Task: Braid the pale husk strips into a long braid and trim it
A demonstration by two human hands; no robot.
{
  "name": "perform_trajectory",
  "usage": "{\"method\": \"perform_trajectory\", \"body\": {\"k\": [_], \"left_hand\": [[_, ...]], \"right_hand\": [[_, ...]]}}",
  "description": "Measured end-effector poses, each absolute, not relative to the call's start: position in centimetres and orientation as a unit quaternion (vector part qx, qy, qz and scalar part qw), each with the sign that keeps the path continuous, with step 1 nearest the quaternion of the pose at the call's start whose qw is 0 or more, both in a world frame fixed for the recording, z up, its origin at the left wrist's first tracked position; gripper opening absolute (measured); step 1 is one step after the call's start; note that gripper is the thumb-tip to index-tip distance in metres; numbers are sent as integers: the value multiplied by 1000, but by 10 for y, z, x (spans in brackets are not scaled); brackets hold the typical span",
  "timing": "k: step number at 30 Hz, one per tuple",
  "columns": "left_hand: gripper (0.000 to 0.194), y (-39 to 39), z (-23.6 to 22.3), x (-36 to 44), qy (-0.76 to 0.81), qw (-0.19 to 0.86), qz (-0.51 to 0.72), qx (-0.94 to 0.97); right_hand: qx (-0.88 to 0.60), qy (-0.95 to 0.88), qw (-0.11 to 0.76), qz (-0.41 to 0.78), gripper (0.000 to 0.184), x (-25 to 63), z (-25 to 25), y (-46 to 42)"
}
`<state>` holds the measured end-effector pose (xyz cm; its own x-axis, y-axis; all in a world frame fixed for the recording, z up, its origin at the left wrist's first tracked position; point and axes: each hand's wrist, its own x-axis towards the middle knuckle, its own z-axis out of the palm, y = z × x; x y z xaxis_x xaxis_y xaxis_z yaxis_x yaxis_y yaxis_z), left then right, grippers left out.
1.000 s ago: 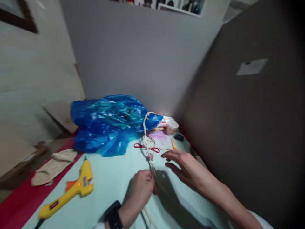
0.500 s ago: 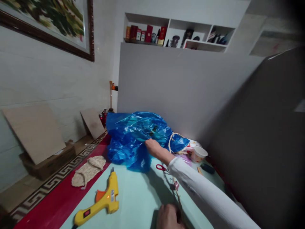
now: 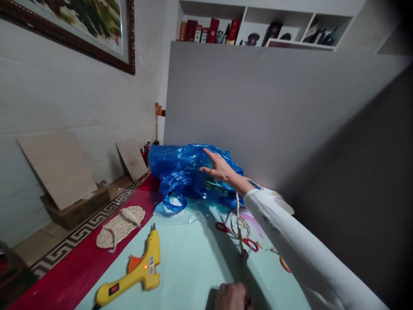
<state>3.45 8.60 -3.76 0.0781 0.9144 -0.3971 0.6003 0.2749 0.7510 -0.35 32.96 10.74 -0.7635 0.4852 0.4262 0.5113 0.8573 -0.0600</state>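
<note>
My right hand point(image 3: 219, 167), in a white sleeve, reaches over the crumpled blue plastic bag point(image 3: 176, 176) with fingers spread. Whether it touches the bag I cannot tell. Greenish items show faintly through the plastic. At the bottom edge my left hand point(image 3: 232, 296) is closed, knuckles up; what its fingers hold is hidden. A length of beige twine point(image 3: 238, 219) runs down toward that hand, its lower end in shadow. Beside the twine lie red-handled scissors point(image 3: 251, 245), partly covered by loops of it. A yellow glue gun point(image 3: 146, 267), its small light on, rests to the left.
A bundle of beige rope point(image 3: 121, 227) lies on the red table border point(image 3: 77, 265). A white cup point(image 3: 284, 203) is partly hidden behind my right sleeve. Behind the bag stands a grey panel point(image 3: 232, 99). Boards point(image 3: 61, 168) lean against the left wall.
My right hand has let go of the blue bag, opened and risen above it. The bag's front has shifted back, baring clear plastic and more of the scissors. My left hand stays low, closed.
</note>
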Motion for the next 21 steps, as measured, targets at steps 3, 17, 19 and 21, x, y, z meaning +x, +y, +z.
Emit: {"method": "perform_trajectory", "body": {"k": [3,17,19,21], "left_hand": [[27,83,-41,32,641,454,189,590],[27,81,-29,30,639,429,172,615],[27,81,-23,29,639,440,163,609],[28,80,-19,29,639,451,152,604]], "right_hand": [[-265,-939,217,-42,53,15,116,323],[-64,-995,-59,-51,10,58,35,197],[-113,-988,-27,-98,13,52,32,209],[-164,-979,14,-120,18,44,34,224]]}}
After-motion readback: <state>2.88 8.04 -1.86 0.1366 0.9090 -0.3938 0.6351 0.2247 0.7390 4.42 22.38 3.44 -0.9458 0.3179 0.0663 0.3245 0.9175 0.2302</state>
